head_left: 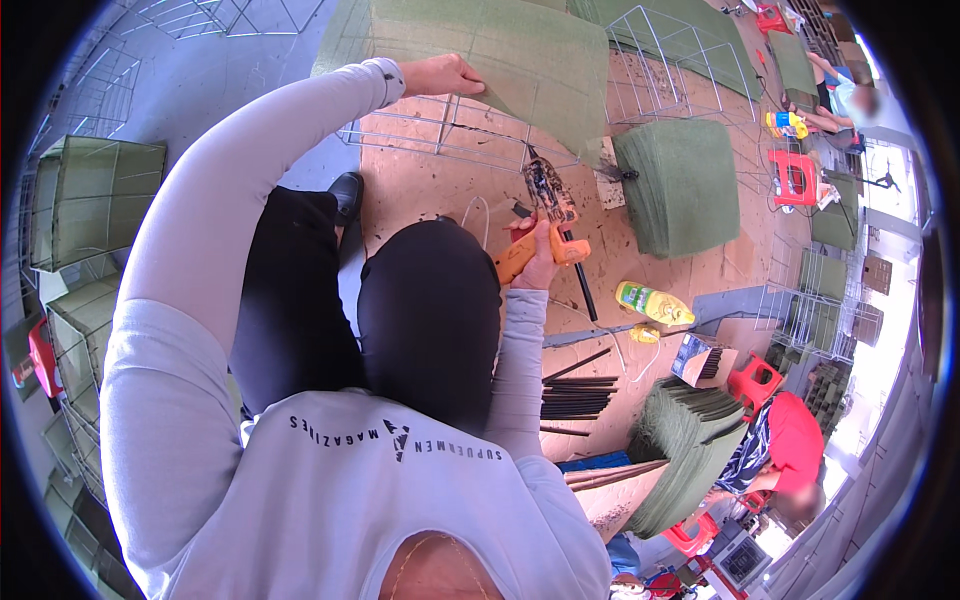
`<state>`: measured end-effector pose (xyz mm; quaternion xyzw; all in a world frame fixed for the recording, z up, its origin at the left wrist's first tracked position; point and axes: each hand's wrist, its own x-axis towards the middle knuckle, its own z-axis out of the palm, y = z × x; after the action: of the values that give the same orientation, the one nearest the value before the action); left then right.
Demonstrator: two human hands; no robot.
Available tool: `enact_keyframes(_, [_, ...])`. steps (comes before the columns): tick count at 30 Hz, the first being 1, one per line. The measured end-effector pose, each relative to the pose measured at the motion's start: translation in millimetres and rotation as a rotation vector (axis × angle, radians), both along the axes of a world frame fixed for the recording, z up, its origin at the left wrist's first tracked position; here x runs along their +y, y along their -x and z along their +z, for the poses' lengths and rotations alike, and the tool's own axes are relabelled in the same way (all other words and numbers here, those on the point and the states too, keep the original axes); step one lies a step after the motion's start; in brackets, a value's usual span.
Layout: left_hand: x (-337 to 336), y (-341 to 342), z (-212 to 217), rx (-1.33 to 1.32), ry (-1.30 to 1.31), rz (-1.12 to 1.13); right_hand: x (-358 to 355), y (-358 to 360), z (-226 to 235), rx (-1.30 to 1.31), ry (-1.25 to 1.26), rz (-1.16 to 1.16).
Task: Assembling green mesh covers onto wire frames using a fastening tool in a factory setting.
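Pale grey long-sleeved shirt [330, 480], black trousers [430, 310], black shoe [347, 192].

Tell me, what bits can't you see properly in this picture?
- Head view: the right hand's fingers, wrapped round the orange glue gun.
- The glue gun's tip, too small and dark against the wire frame.
- The left hand's fingertips, tucked behind the green felt sheet.
- The green sheet's top, cut off by the picture edge.

A small craft workshop, with people working on the floor

Around the plywood board [430, 185] lying on the floor, stacks of green felt sheets [680, 185] are piling up beside it, wire frames [660, 60] are standing behind it, black glue sticks [580, 395] are lying in front, and another person in red [790, 440] is sitting beyond those.
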<state>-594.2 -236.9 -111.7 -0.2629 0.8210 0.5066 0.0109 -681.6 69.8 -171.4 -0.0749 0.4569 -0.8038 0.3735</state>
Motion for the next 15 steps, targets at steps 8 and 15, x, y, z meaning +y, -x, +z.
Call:
enact_keyframes(8, [0,3,-4,-0.009,0.037,-0.001,-9,-17,11,-0.048,-0.029,0.017])
enact_keyframes(15, [-1,1,-5,0.009,0.020,-0.010,-8,-10,0,-0.014,-0.051,0.038])
